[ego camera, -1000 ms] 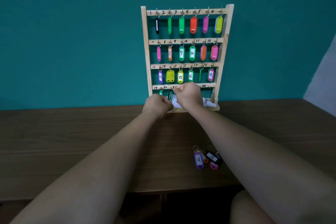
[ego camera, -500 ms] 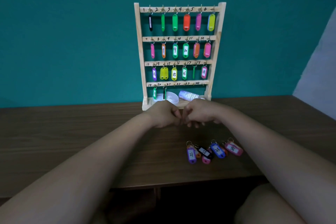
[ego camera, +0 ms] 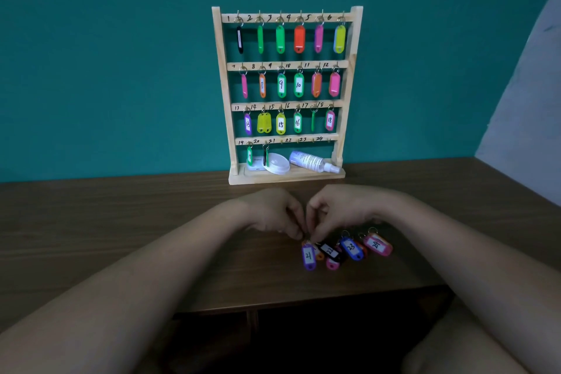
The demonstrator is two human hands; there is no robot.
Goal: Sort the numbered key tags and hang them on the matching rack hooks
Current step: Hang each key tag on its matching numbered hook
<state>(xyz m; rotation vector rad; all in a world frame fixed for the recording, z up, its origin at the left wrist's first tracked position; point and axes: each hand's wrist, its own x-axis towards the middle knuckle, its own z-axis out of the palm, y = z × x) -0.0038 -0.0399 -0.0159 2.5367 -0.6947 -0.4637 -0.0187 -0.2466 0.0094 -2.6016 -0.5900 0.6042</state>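
A wooden key rack [ego camera: 221,85] stands against the teal wall, its three upper rows full of coloured tags. On the bottom row hang a green tag 19 [ego camera: 249,157] and a dark tag [ego camera: 265,157]; the hooks to their right are bare. On the table lie a purple tag 21 [ego camera: 308,256], a black tag 22 [ego camera: 331,251], a blue tag 23 [ego camera: 351,248] and a pink tag 24 [ego camera: 377,245], with further tags partly hidden under them. My left hand [ego camera: 270,212] and my right hand [ego camera: 343,209] meet with curled fingertips at the ring of tag 21, pinching it.
On the rack's base shelf lie a white round container [ego camera: 277,163] and a spray bottle [ego camera: 309,161]. The brown table [ego camera: 121,237] ends at a front edge just below the tags. A grey wall [ego camera: 528,85] rises at the right.
Both hands drew back from the rack's bottom row and came down to the loose tags, fingertips now at tag 21. The view shifted, showing all the loose tags.
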